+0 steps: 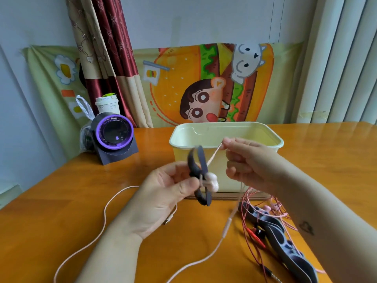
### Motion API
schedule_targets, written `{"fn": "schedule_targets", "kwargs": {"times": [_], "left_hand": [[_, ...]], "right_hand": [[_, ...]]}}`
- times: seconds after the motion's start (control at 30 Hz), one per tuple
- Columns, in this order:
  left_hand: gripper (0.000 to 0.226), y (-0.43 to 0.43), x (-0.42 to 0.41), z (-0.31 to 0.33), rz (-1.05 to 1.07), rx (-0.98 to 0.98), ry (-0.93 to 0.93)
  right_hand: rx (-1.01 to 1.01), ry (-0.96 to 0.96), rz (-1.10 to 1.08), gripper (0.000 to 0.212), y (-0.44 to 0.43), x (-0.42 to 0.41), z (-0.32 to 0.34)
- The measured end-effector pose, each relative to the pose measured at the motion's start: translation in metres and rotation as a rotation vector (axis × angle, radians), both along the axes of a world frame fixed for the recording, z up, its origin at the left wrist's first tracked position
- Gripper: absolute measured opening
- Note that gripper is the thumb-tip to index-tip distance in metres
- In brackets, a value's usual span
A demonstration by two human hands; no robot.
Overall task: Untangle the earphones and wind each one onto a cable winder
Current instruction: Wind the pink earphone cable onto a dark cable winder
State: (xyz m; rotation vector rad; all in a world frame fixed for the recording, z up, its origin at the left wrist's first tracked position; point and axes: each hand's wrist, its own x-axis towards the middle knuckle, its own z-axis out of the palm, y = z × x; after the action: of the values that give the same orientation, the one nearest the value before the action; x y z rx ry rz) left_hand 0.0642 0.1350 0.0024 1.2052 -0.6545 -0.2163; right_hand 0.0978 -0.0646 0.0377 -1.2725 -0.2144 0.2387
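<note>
Two loose runs of pink cable [106,211] lie nearest on the tabletop [51,211], at 6 and 8 o'clock. One ends in a jack plug [167,221] just beside the left wrist. The other climbs through the inline remote [227,226] toward the right hand. At 4 o'clock, under the right forearm, a strip of spare cable winders [285,240] lies among tangled red earphones [244,223].

At centre the left hand [163,193] grips a dark grey cable winder [201,160] by its waist, thumb and fingers curled round it. The winder's long axis stands nearly upright, and the pink earbuds [212,181] are tucked against its middle. The right hand [251,166] sits at 2 o'clock from the winder and pinches the cable between thumb and fingertips, holding that stretch taut. The taut line crosses the winder's long axis at a slant, so the right hand looks placed to carry each turn round the waist while the left steadies it. With so much slack on the tabletop, winding seems barely begun.

Behind the hands at 12 o'clock stands a cream plastic box [179,154]. At 10 o'clock are a purple-ringed desk fan [114,133] and a paper cup [107,106]. A cartoon cloth [183,78] hangs on the wall beyond.
</note>
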Motion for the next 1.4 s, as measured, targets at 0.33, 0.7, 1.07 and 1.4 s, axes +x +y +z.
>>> {"fn": "schedule_targets", "kwargs": {"times": [0.33,0.7,1.07,1.4], "left_hand": [[0.031,0.007,0.015,-0.005,0.600,-0.305,0.376],[0.014,-0.006,0.011,-0.011,0.699,0.286,0.046],[0.042,-0.010,0.006,-0.010,0.357,0.297,0.027],[0.019,-0.010,0.002,-0.005,0.209,0.098,0.055]], "right_hand": [[-1.101,-0.611,0.109,0.028,0.042,-0.018,-0.027],[-1.146,-0.862,0.076,0.023,0.032,-0.049,0.017],[-0.883,-0.829,-0.386,0.017,0.008,-0.028,0.024],[-0.767,-0.798,-0.470,0.024,0.009,-0.022,0.017]]}}
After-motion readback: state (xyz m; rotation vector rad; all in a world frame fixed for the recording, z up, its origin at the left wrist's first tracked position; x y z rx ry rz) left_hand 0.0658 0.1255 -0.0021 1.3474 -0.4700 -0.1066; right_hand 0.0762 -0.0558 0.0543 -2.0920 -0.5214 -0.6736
